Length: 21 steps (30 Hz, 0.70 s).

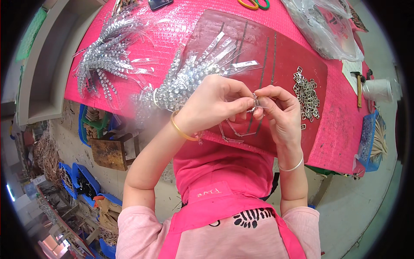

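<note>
My left hand point(220, 101) and my right hand point(281, 108) meet over the dark red mat point(297, 47), fingertips pinched together. Between them is a small metal buckle point(255, 101) with a clear plastic strap; the fingers partly hide both. A thin clear strap point(233, 134) hangs in a loop below the hands. Beside and partly behind my left hand lies a banded bundle of clear straps set with rhinestones point(172, 93), its plain ends fanned over the mat. Just right of my right hand is a loose pile of silver buckles point(307, 95).
Another bundle of rhinestone straps point(103, 56) lies on the pink table cover point(168, 41) at far left. Back right are a plastic bag point(325, 30), a hammer point(359, 90) and a white spool point(377, 90). A blue basket point(368, 142) stands beyond the right edge; a wooden stool point(110, 153) is lower left.
</note>
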### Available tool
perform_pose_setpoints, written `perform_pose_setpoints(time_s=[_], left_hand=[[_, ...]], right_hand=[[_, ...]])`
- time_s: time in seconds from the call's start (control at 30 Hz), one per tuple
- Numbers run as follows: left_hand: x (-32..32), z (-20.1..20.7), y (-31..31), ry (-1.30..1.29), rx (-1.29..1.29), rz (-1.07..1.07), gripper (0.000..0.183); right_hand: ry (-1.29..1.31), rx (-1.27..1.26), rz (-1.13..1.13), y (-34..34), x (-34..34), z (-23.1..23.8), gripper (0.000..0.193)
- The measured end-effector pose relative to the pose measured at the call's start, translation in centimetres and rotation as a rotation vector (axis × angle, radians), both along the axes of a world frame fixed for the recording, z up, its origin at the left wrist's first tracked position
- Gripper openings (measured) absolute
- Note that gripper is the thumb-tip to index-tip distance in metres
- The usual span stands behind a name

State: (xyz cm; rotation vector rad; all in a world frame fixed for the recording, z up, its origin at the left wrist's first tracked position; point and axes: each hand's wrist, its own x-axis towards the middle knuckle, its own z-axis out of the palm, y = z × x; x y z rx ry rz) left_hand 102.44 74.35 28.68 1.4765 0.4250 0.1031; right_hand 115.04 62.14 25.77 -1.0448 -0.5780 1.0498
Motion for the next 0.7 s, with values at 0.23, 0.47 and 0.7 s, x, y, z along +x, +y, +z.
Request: perform_pose_setpoints(time_s=[0.23,0.47,0.7], left_hand=[[-1.0,-0.2,0.7,-0.031,0.492,-0.013,0.011],[-2.3,-0.6,-1.0,-0.143,0.776,0.333,0.008],[-4.7,-0.8,-3.4,0.042,-0.223,0.351,0.017]], right_hand=[[-0.069,-0.023,0.007,0.3,-0.9,-0.3,0.012],[-0.508,-0.042,-0.14,0.4,-2.4,0.0,0.013],[-1.078,0.192,-0.287,1.4,-4.4,0.0,0.019]])
